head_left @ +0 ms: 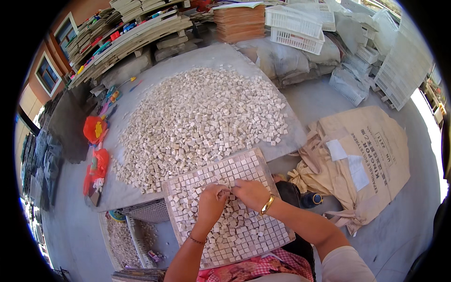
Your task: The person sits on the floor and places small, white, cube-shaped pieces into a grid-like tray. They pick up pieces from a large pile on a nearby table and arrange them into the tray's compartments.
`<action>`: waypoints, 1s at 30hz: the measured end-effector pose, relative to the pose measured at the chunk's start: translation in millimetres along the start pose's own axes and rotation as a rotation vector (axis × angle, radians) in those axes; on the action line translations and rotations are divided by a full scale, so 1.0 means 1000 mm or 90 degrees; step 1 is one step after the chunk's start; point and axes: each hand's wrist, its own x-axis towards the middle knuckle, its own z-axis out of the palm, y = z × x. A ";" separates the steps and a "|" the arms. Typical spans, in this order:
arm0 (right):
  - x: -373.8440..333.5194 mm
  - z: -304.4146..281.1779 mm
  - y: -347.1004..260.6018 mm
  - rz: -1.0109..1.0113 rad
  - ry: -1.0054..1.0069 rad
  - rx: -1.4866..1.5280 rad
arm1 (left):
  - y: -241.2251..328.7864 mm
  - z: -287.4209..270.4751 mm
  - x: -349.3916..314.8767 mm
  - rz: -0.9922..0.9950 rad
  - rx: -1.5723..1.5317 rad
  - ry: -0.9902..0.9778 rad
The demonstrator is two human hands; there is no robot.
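A square board point(262, 162) lies tilted on my lap, divided into a grid of small cells. Pale stone cubes fill many cells in rows along its far and right parts. Loose cubes point(237, 214) are scattered over its middle, some tilted or overlapping. Above the board's centre, my left hand point(212, 202) is closed in a pinch, its fingertips almost meeting those of my right hand point(251, 193). The right fingers are also pinched together. Anything between the fingertips is too small to make out. Beyond the board, a large heap of similar cubes point(202, 117) spreads across a grey table point(293, 127).
A printed beige sack point(376, 160) lies on the floor at right, with a dark bottle point(311, 199) near it. Red plastic bags point(96, 129) hang at the table's left edge. Below it stands a crate of stone chips point(123, 239). White plastic crates point(296, 28) are stacked behind.
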 end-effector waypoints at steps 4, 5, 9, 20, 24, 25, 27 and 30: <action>-0.005 -0.013 0.009 0.026 -0.004 0.207 | -0.004 0.011 0.005 0.051 0.064 0.011; -0.010 -0.019 0.016 0.049 0.020 0.334 | -0.003 0.011 0.005 0.053 0.063 0.006; -0.038 -0.048 0.030 0.333 -0.012 1.126 | 0.000 0.014 0.007 0.047 0.066 -0.009; 0.002 -0.024 0.028 0.119 0.095 0.376 | 0.000 -0.004 0.011 -0.221 -0.246 0.042; 0.013 -0.011 0.032 0.083 0.086 0.257 | -0.003 -0.022 0.002 -0.362 -0.801 0.014; 0.015 -0.010 0.031 0.071 0.082 0.222 | -0.004 -0.025 0.000 -0.369 -0.822 0.015; 0.019 -0.006 0.026 0.069 0.051 0.192 | -0.005 -0.028 -0.001 -0.382 -0.866 0.013; 0.022 -0.002 0.020 0.096 0.004 0.207 | 0.005 -0.030 -0.001 -0.397 -0.844 0.074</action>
